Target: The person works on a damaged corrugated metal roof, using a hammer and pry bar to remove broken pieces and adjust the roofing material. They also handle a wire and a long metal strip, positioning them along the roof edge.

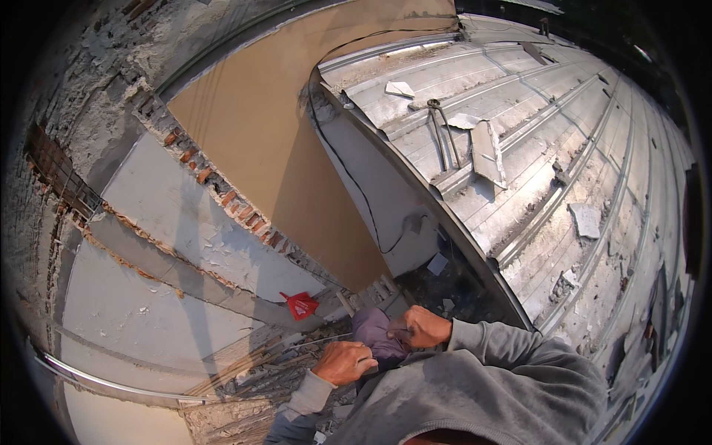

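Observation:
Purple cloth [373, 331] bulges up between my two hands, low in the middle of the head view; whether it is a garment I wear, I cannot tell. My right hand [423, 327] is closed, with its curled fingers over the right side of the cloth. Lower and to the left, my left hand [345, 362] is also closed, its bent fingertips at the cloth's near edge. Anything pinched in either hand is too small or hidden to name. Grey sleeves cover both forearms.
A corrugated metal roof [519, 222] littered with rubble slopes on the right, bearing a long metal tool [443, 133] and a broken white slab [487, 154]. Left stands a wall with broken brick [230, 200]. A black cable [345, 169] hangs over the drop. A red item [300, 305] lies nearby.

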